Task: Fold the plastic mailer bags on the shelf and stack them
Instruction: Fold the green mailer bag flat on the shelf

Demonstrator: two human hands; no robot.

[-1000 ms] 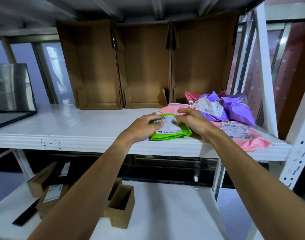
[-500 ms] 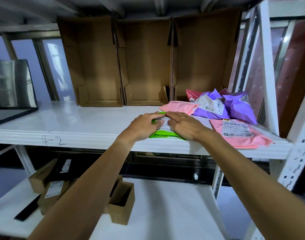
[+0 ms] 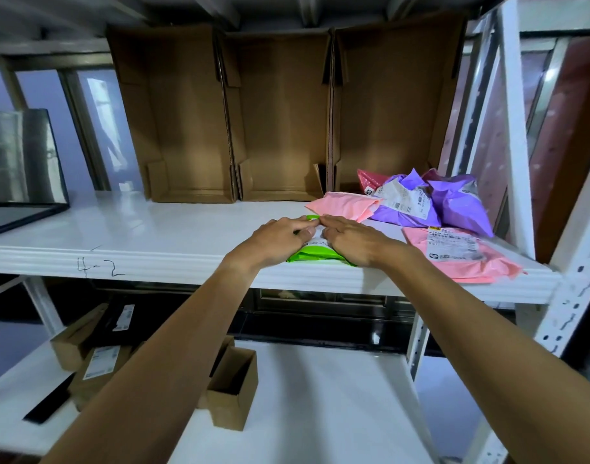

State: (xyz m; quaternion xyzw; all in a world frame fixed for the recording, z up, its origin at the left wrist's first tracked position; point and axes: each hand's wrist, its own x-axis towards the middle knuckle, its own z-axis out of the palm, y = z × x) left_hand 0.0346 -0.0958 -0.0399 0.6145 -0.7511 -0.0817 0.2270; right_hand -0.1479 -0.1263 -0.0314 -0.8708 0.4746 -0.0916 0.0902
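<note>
Bearing a white label (image 3: 317, 243), the green mailer (image 3: 315, 256) lies flattened

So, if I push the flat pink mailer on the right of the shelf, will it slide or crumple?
The flat pink mailer is probably floppy: it lies thin and wrinkled on the shelf. It likely slides easily, since film and shelf both look glossy. It lies at the front edge, so a push toward you might drop it.

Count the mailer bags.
6: green bag under left hand and right hand; folded pink bag behind them; flat pink bag front right; left purple bag and right purple bag back right; dark pink bag behind those. More may be hidden.
</note>
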